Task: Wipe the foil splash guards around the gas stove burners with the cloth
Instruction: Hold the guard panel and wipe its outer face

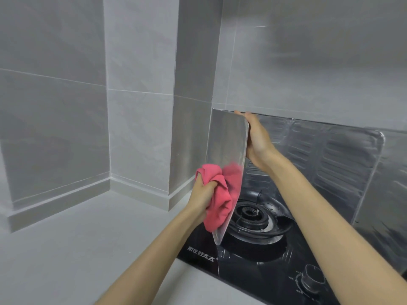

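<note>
So the closest thing to a container here is the round recessed ring in the black glass stove (253, 260), and the burner (251, 213) sits right in the middle of it, with a few bright specks on the ring around it. There's a knob (310, 278) nearer the front edge and some white lettering (200, 256) on the glass.

The side foil panel (226, 146) stands upright along the stove's left edge, smooth and shiny enough to mirror a bit of pink. The back foil panel (330, 155) runs along the tiled wall (66, 84) behind the burner. That one's got embossed ribs and looks a little wrinkly.

The left hand (201, 192) has its fingers curled tight into a bunched-up pink cloth (220, 194) and pushes it against the lower outer face of the side panel, the one facing the pale countertop (88, 249). The right hand (256, 139) grips the panel's top near corner from the burner side, and a fingertip peeks over the top edge
</note>
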Motion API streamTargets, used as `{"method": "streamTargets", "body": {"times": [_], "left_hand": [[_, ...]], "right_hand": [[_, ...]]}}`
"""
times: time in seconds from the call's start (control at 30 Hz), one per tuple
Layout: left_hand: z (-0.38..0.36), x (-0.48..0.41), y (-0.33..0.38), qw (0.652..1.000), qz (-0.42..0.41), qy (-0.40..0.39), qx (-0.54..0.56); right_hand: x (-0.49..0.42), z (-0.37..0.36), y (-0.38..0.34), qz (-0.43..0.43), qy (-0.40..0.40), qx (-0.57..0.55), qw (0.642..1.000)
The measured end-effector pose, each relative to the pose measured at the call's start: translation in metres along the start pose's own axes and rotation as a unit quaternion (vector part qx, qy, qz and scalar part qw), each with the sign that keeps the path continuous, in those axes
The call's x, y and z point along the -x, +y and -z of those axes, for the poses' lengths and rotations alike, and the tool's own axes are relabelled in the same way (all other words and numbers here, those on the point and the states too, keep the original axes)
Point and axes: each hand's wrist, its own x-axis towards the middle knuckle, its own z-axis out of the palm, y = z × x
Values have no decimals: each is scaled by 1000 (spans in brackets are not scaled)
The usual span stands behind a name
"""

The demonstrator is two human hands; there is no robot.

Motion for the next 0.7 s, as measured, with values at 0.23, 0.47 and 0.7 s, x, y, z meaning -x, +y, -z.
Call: {"method": "streamTargets", "body": {"times": [0.23, 0.47, 0.7], "left_hand": [[-22, -4, 81, 992, -99, -39, 64], [-33, -17, 108, 990, -132, -24, 46], [-15, -4, 47, 995, -19, -33, 87]], "right_hand": [[-2, 0, 0, 10, -15, -35, 999], [-4, 1, 2, 27, -29, -41, 998], [-6, 2, 7, 18, -49, -24, 998]]}}
